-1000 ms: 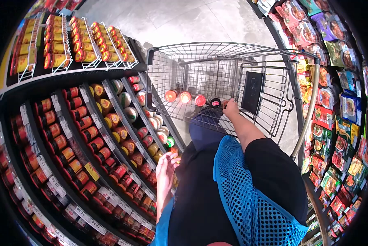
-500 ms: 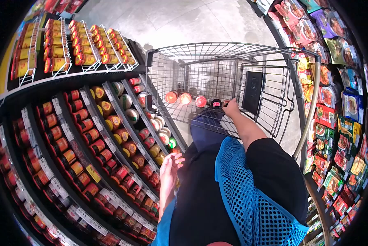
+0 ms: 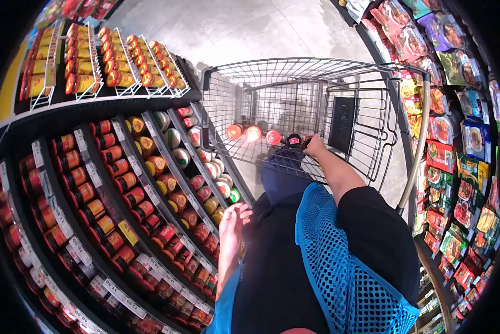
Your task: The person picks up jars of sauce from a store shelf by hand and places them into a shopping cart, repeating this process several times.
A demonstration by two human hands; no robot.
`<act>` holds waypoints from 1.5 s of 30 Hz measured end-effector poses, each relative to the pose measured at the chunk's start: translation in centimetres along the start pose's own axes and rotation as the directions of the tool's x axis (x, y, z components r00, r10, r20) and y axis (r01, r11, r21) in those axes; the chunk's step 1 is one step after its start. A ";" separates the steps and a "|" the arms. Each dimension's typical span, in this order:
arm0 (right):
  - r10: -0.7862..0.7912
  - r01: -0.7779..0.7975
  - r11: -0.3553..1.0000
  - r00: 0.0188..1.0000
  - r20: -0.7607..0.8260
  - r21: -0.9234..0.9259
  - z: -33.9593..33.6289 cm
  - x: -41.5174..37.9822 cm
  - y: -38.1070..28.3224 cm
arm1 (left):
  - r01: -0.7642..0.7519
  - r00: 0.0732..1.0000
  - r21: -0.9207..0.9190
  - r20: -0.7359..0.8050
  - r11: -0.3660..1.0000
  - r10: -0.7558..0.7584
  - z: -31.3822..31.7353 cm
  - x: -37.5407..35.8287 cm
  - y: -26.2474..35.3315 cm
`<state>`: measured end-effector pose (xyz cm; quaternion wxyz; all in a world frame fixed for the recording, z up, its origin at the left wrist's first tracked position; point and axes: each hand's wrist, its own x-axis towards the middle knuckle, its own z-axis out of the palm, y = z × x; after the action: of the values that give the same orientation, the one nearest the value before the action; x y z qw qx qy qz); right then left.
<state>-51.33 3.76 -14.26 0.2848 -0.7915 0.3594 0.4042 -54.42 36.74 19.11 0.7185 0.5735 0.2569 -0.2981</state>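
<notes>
My right hand (image 3: 315, 146) reaches down into a wire shopping cart (image 3: 222, 142), its fingers closed around a small dark, reddish jar (image 3: 307, 142) that is mostly hidden by them. Beside it stands a jar with a black lid (image 3: 293, 140). Farther left in the same row are a red-lidded jar (image 3: 273, 137), a brightly lit one (image 3: 253, 133) and another red-lidded jar (image 3: 234, 132). My left hand (image 3: 234, 221) hangs near the shelf, holding nothing, with its fingers loosely bent and apart.
On the left, a slanted shelf (image 3: 150, 195) carries many rows of jars with price strips. Yellow-labelled jars (image 3: 83, 61) stand in wire racks above. To the right, packaged food pouches (image 3: 447, 128) fill another shelf. The cart's handle (image 3: 422, 133) is at its right end.
My left hand has risen slightly and its fingers have curled a little. My right hand stays in the cart at nearly the same spot. The view has shifted slightly.
</notes>
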 end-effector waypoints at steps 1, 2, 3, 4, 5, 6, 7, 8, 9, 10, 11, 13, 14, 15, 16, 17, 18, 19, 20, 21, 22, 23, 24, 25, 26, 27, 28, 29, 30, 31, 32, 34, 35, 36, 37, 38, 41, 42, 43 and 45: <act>-0.003 0.003 1.000 1.000 0.015 -0.018 -0.4 -0.1 -0.1 | -0.005 1.000 -0.003 0.006 1.000 0.005 -0.2 -0.3 0.0; -0.006 0.007 0.999 1.000 0.030 -0.035 -0.7 0.1 0.0 | -0.012 1.000 -0.007 0.012 1.000 0.012 -0.4 -0.5 0.0; -0.057 0.057 0.996 0.998 0.014 -0.069 -0.9 0.7 0.2 | -0.019 1.000 -0.012 0.017 1.000 0.019 -0.7 -0.9 0.0; -0.026 0.026 0.999 1.000 -0.009 -0.031 -1.0 0.8 0.6 | -0.017 1.000 -0.015 0.020 1.000 0.017 -0.8 -1.3 0.1; 0.002 -0.002 1.000 0.999 -0.033 0.007 -1.9 0.2 0.3 | -0.018 1.000 -0.019 0.022 1.000 0.018 -1.0 -1.8 0.2; 0.025 -0.023 0.999 0.998 -0.056 0.044 -2.9 -0.4 -0.2 | -0.023 1.000 -0.025 0.021 0.999 0.024 -1.2 -2.3 0.4; -0.043 0.043 0.999 0.992 -0.123 -0.007 -3.9 -1.4 -0.6 | -0.028 0.999 -0.032 0.028 0.999 0.029 -1.7 -2.7 0.2; -0.001 0.022 0.993 0.984 -0.181 0.116 -5.6 -3.4 -1.6 | -0.041 0.998 -0.056 0.049 0.998 0.044 -2.4 -3.0 -0.2; -0.064 0.098 0.982 0.978 -0.198 0.164 -5.7 -2.7 -1.3 | -0.045 0.997 -0.041 0.058 0.998 0.047 -2.9 -3.4 -0.5; -0.087 0.103 0.991 0.979 -0.184 0.081 -9.2 -8.5 -4.4 | -0.062 0.997 -0.026 0.054 0.998 0.063 -3.1 -3.9 -0.4; -0.107 0.114 0.993 0.968 -0.225 0.018 -9.1 -8.5 -5.0 | -0.083 0.996 0.013 0.044 0.996 0.082 -2.9 -4.6 0.3; -0.291 0.296 0.954 0.888 -0.356 -0.042 -7.5 -6.1 -4.7 | -0.095 0.995 0.007 0.025 0.995 0.095 -3.3 -5.6 0.3; -0.314 0.372 0.928 0.782 -0.538 -0.001 -7.3 -7.5 -6.2 | -0.095 0.995 0.021 0.003 0.995 0.095 -3.6 -6.1 0.3; -0.367 0.440 0.898 0.734 -0.572 -0.012 -6.8 -7.7 -7.3 | -0.127 0.992 0.007 0.017 0.992 0.127 -4.1 -6.6 0.3; -0.416 0.503 0.864 0.682 -0.601 -0.027 -6.7 -7.9 -8.4 | -0.156 0.987 -0.009 0.032 0.988 0.157 -4.4 -7.2 0.3; -0.477 0.573 0.818 0.621 -0.622 -0.056 -6.7 -9.1 -9.9 | -0.190 0.981 -0.028 0.027 0.981 0.191 -4.7 -8.0 0.1; -0.535 0.714 0.692 0.405 -0.741 -0.109 -5.7 -9.4 -10.9 | -0.226 0.974 -0.025 0.012 0.974 0.226 -5.1 -8.8 -0.1; -0.558 0.735 0.672 0.428 -0.711 -0.085 -6.2 -11.7 -12.8 | -0.255 0.967 -0.018 0.005 0.967 0.255 -5.7 -9.5 -0.6; -0.581 0.722 0.675 0.390 -0.715 -0.154 -6.1 -13.0 -14.5 | -0.281 0.960 -0.006 0.005 0.960 0.281 -6.3 -9.9 -1.2; -0.626 0.796 0.570 0.258 -0.735 -0.206 -5.8 -14.3 -15.9 | -0.280 0.960 -0.060 -0.031 0.958 0.278 -7.0 -9.8 -2.5; -0.653 0.819 0.534 0.240 -0.719 -0.211 -5.6 -15.3 -17.5 | -0.294 0.955 -0.038 -0.042 0.955 0.293 -7.6 -11.1 -2.0; -0.686 0.845 0.472 0.174 -0.706 -0.250 -5.0 -15.7 -19.0 | -0.346 0.936 -0.011 -0.073 0.938 0.345 -8.2 -12.2 -2.1; -0.688 0.902 0.423 0.258 -0.678 -0.086 -4.7 -19.4 -21.0 | -0.393 0.914 0.020 -0.105 0.919 0.393 -8.9 -13.2 -2.4; -0.744 0.922 0.368 0.217 -0.632 -0.117 -4.3 -22.0 -22.5 | -0.385 0.912 -0.021 -0.159 0.923 0.377 -9.4 -14.4 -2.5; -0.795 0.939 0.311 0.174 -0.581 -0.144 -3.8 -24.0 -24.0 | -0.391 0.905 -0.090 -0.219 0.916 0.365 -10.1 -14.9 -3.3; -0.841 0.965 0.254 0.185 -0.508 -0.070 -3.0 -25.6 -25.6 | -0.425 0.883 -0.125 -0.274 0.896 0.381 -10.7 -15.3 -4.1; -0.884 0.978 0.210 0.194 -0.426 0.010 -2.0 -26.9 -26.8 | -0.454 0.862 -0.159 -0.328 0.876 0.387 -11.4 -15.9 -5.0; -0.919 0.988 0.148 0.153 -0.364 0.042 -0.8 -28.2 -28.2 | -0.499 0.832 -0.176 -0.371 0.848 0.413 -11.8 -17.3 -5.1; -0.953 0.984 0.086 0.128 -0.276 0.158 0.6 -29.7 -29.5 | -0.546 0.799 -0.191 -0.412 0.816 0.438 -12.4 -18.4 -5.6; -0.970 0.962 0.073 0.131 -0.207 0.264 2.1 -31.3 -30.6 | -0.589 0.765 -0.204 -0.452 0.782 0.459 -12.9 -19.3 -6.1; -0.982 0.928 0.072 0.130 -0.135 0.366 3.6 -34.1 -31.5 | -0.631 0.730 -0.214 -0.490 0.746 0.476 -13.4 -20.3 -6.7; -0.999 0.882 -0.053 -0.046 -0.025 0.469 6.2 -41.1 -33.0 | -0.783 0.571 -0.226 -0.629 0.579 0.527 -14.0 -22.1 -7.6; -0.993 0.856 -0.100 -0.119 0.006 0.507 7.6 -44.8 -33.3 | -0.848 0.488 -0.227 -0.689 0.480 0.536 -14.1 -23.5 -7.8; -0.981 0.824 -0.142 -0.190 0.032 0.548 8.7 -49.0 -33.3 | -0.901 0.401 -0.215 -0.744 0.376 0.534 -14.3 -25.0 -7.9; -0.960 0.822 -0.158 -0.257 0.109 0.547 9.4 -53.4 -32.8 | -0.947 0.296 -0.166 -0.780 0.274 0.551 -14.7 -26.2 -8.3; -0.929 0.819 -0.172 -0.319 0.186 0.547 9.8 -57.7 -32.0 | -0.965 0.235 -0.134 -0.824 0.226 0.516 -15.1 -27.5 -8.8; -0.651 0.651 -0.570 -0.730 0.208 0.501 11.8 -67.4 -29.7 | -0.996 0.068 -0.033 -0.897 0.088 0.436 -15.6 -31.5 -10.2; -0.519 0.544 -0.696 -0.832 0.195 0.468 12.2 -70.9 -28.6 | -0.999 0.035 -0.021 -0.912 0.040 0.409 -15.7 -32.5 -10.7; -0.470 0.504 -0.712 -0.859 0.200 0.489 13.1 -73.3 -27.6 | -1.000 0.003 0.000 -0.918 0.008 0.396 -15.6 -33.7 -11.1; -0.379 0.431 -0.766 -0.902 0.207 0.477 15.0 -77.5 -25.9 | -0.999 -0.048 0.038 -0.927 -0.035 0.371 -15.6 -35.7 -11.6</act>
<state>-69.33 56.13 47.68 0.4972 -0.4148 -0.7606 0.0479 -87.88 54.85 33.38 0.7096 0.3182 0.2043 0.5946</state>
